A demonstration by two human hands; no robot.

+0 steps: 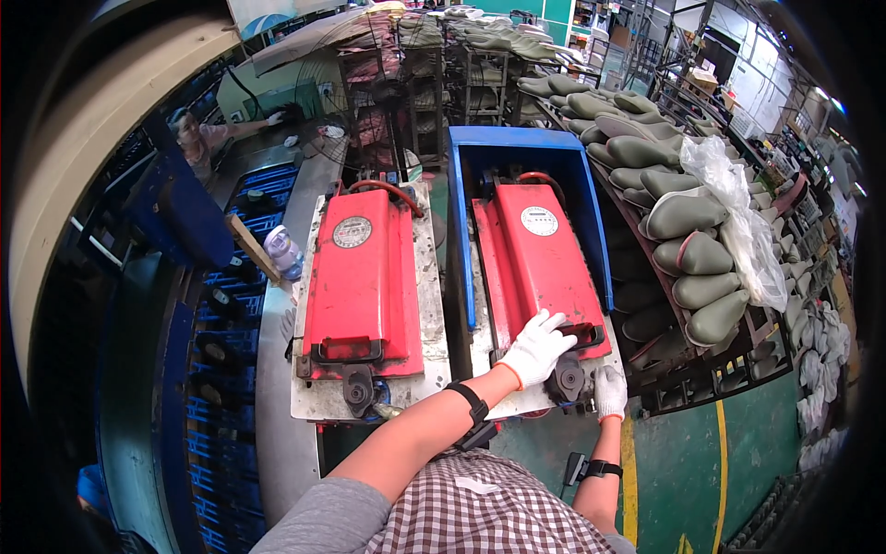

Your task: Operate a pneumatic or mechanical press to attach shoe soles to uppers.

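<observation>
Two red metal mould boxes sit side by side on a worn, paint-flecked steel bench; work is at the right-hand box, which lies tilted inside a blue open-topped bin. The left hand, in a white knit glove, lies spread flat on the near end of that box's lid, fingers extended and not closed around anything, just beside the black handle bar. The right hand, also gloved, is down at the bench edge beside the black round clamp knob; whether it grips anything cannot be told from this angle. In judgement, the step in hand is the pressing or steadying of the lid while the front clamp is worked; the next move would call for a firm hold on the knob or handle bar and even pressure on the lid. The left-hand box stands untouched, its own handle and knob facing the person. The lids are smooth, glossy painted sheet with round white labels; the bench plate is scuffed and grey. To the right, a slanted rack carries rows of matt grey-green shoe forms, rounded and smooth, partly draped with a crinkled clear plastic bag. Another person works at a bench far left.
</observation>
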